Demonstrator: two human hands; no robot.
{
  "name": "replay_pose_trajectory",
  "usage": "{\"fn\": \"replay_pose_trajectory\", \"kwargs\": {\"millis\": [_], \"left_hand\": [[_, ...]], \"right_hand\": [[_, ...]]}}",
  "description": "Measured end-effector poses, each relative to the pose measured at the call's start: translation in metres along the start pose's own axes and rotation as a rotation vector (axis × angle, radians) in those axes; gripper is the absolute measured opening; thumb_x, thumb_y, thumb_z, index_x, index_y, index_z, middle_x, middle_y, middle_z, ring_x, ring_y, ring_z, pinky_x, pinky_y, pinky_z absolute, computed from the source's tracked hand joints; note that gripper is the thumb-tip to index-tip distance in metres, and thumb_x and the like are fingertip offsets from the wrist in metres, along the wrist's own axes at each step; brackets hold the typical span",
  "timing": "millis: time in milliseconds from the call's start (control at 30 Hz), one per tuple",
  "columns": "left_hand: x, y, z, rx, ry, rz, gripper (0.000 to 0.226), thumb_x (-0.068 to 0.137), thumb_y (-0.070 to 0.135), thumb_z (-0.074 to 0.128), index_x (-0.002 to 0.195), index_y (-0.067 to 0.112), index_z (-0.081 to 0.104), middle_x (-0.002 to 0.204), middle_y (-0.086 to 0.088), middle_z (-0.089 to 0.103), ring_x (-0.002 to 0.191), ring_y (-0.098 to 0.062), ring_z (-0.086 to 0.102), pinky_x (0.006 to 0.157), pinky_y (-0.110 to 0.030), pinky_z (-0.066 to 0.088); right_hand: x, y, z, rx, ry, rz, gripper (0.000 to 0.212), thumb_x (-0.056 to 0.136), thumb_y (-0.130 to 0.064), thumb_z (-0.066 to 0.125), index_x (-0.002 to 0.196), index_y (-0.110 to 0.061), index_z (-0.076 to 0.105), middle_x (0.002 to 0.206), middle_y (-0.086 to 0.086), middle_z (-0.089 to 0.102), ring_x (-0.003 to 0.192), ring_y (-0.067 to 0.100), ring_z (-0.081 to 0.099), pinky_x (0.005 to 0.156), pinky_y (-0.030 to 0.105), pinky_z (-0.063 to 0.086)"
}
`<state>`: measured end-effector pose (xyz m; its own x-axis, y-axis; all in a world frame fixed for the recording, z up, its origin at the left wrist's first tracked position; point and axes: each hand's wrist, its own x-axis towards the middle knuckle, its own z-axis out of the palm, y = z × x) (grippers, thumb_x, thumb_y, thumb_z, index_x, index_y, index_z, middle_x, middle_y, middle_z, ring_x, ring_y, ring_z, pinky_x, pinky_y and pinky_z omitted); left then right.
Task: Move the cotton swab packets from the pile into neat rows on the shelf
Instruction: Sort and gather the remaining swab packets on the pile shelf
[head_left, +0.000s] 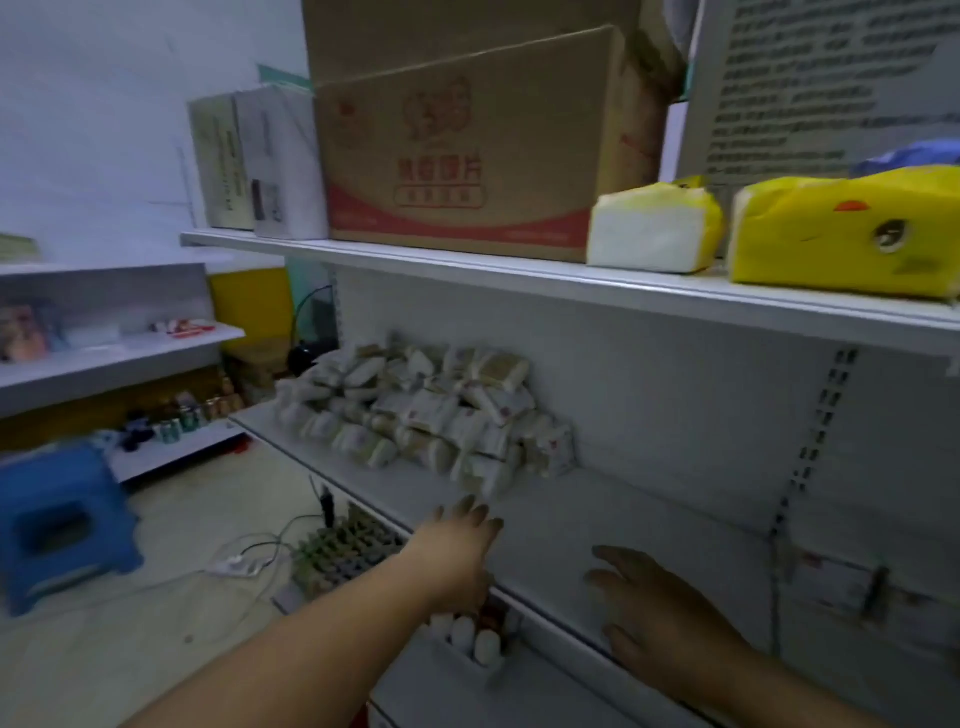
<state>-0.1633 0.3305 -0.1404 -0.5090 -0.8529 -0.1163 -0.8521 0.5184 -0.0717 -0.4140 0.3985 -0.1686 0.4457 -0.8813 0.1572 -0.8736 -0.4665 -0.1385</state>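
Left hand: the left hand (465, 540) reached out over the near edge of the shelf, fingers straight and close together, holding nothing; its fingertips lay just short of the pile, not touching it.
Right hand: the right hand (654, 597) was spread palm down, low over the shelf to the right of the left hand, fingers loosely stretched and empty; whether it touched the surface could not be told.
Shelf: the white middle shelf (649, 509) ran from far left to near right, and its right part lay bare beneath the right hand.
Cotton swab packets: the pile of cotton swab packets (426, 415) sat at the far left of that shelf, heaped against the back panel.
Packet direction: the packets lay jumbled, some flat and some tilted, their long axes pointing many ways; no rows were formed.
Packet count: several dozen at least, too blurred for an exact count.
Below the shelf: white-capped bottles (470, 636) stood just under the left wrist; three caps showed.
Upper shelf: the upper shelf (519, 275) carried one cardboard box (467, 156), two yellow tissue packs (847, 234) to its right and two white packs (280, 161) to its left.
Floor: one blue stool (62, 525) stood at the far left, with white cables (234, 564) between it and the shelf.
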Motion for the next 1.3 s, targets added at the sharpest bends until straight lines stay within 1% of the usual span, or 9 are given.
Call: {"fn": "replay_pose_trajectory", "kwargs": {"millis": [267, 533, 667, 767, 867, 967, 1067, 1167, 1300], "left_hand": [[-0.031, -0.119, 0.058, -0.177, 0.059, -0.152, 0.068, 0.092, 0.042, 0.044, 0.151, 0.026, 0.014, 0.159, 0.001, 0.010, 0.146, -0.021, 0.006, 0.119, -0.043, 0.014], [-0.026, -0.193, 0.084, -0.415, 0.151, -0.324, 0.055, 0.087, 0.030, 0.048, 0.141, 0.024, 0.038, 0.144, 0.004, 0.039, 0.133, -0.014, 0.032, 0.111, -0.029, 0.029], [-0.020, -0.250, 0.074, -0.420, 0.257, -0.414, 0.051, 0.087, 0.026, 0.053, 0.137, 0.023, 0.043, 0.137, 0.003, 0.046, 0.128, -0.013, 0.038, 0.103, -0.022, 0.032], [-0.008, -0.280, 0.068, -0.400, 0.372, -0.465, 0.047, 0.086, 0.024, 0.055, 0.133, 0.023, 0.048, 0.134, 0.003, 0.050, 0.126, -0.012, 0.040, 0.098, -0.019, 0.031], [0.007, -0.294, 0.072, -0.280, 0.354, -0.475, 0.056, 0.087, 0.037, 0.053, 0.140, 0.025, 0.039, 0.142, 0.003, 0.041, 0.132, -0.014, 0.034, 0.104, -0.026, 0.031], [0.032, -0.304, 0.072, -0.163, 0.390, -0.463, 0.069, 0.083, 0.055, 0.049, 0.144, 0.028, 0.029, 0.147, 0.003, 0.033, 0.134, -0.017, 0.028, 0.104, -0.031, 0.029], [0.061, -0.312, 0.070, -0.142, 0.459, -0.473, 0.082, 0.079, 0.064, 0.045, 0.148, 0.026, 0.022, 0.145, 0.002, 0.033, 0.131, -0.021, 0.029, 0.098, -0.033, 0.029], [0.082, -0.320, 0.076, -0.104, 0.447, -0.456, 0.088, 0.079, 0.070, 0.039, 0.150, 0.022, 0.018, 0.145, 0.001, 0.033, 0.130, -0.023, 0.030, 0.096, -0.035, 0.026], [0.087, -0.323, 0.075, -0.103, 0.500, -0.340, 0.076, 0.067, 0.065, 0.065, 0.126, 0.018, 0.058, 0.125, -0.011, 0.056, 0.113, -0.034, 0.051, 0.084, -0.041, 0.039]], "right_hand": [[0.102, -0.062, 0.046, 0.003, -0.060, -0.087, 0.050, 0.092, -0.048, 0.042, 0.137, -0.028, 0.041, 0.156, -0.009, 0.016, 0.140, 0.009, 0.021, 0.107, 0.018, 0.021], [0.237, -0.090, 0.075, 0.080, -0.010, -0.135, 0.046, 0.096, -0.034, 0.040, 0.141, -0.023, 0.038, 0.153, -0.006, 0.024, 0.138, 0.015, 0.025, 0.109, 0.028, 0.026], [0.300, -0.117, 0.089, 0.059, 0.132, -0.035, 0.050, 0.097, -0.036, 0.035, 0.145, -0.024, 0.029, 0.151, -0.003, 0.026, 0.134, 0.021, 0.031, 0.101, 0.031, 0.036], [0.330, -0.130, 0.101, 0.149, 0.156, 0.063, 0.059, 0.096, -0.039, 0.039, 0.149, -0.021, 0.020, 0.157, -0.002, 0.012, 0.139, 0.022, 0.024, 0.108, 0.033, 0.031], [0.342, -0.133, 0.113, 0.241, 0.115, 0.148, 0.065, 0.095, -0.042, 0.043, 0.150, -0.023, 0.015, 0.158, -0.006, 0.010, 0.142, 0.018, 0.019, 0.113, 0.034, 0.025], [0.341, -0.129, 0.115, 0.382, 0.100, 0.243, 0.069, 0.092, -0.050, 0.049, 0.149, -0.031, 0.016, 0.156, -0.011, 0.013, 0.142, 0.016, 0.020, 0.108, 0.030, 0.032], [0.334, -0.126, 0.114, 0.407, 0.129, 0.303, 0.060, 0.084, -0.055, 0.058, 0.138, -0.043, 0.033, 0.143, -0.016, 0.024, 0.135, 0.009, 0.027, 0.099, 0.023, 0.040], [0.324, -0.138, 0.110, 0.486, 0.191, 0.389, 0.044, 0.076, -0.048, 0.071, 0.111, -0.054, 0.045, 0.118, -0.021, 0.036, 0.119, 0.006, 0.042, 0.092, 0.017, 0.043], [0.316, -0.160, 0.111, 0.621, 0.297, 0.541, 0.048, 0.070, -0.030, 0.080, 0.093, -0.056, 0.047, 0.112, -0.023, 0.050, 0.106, 0.002, 0.054, 0.085, 0.010, 0.045]]}}
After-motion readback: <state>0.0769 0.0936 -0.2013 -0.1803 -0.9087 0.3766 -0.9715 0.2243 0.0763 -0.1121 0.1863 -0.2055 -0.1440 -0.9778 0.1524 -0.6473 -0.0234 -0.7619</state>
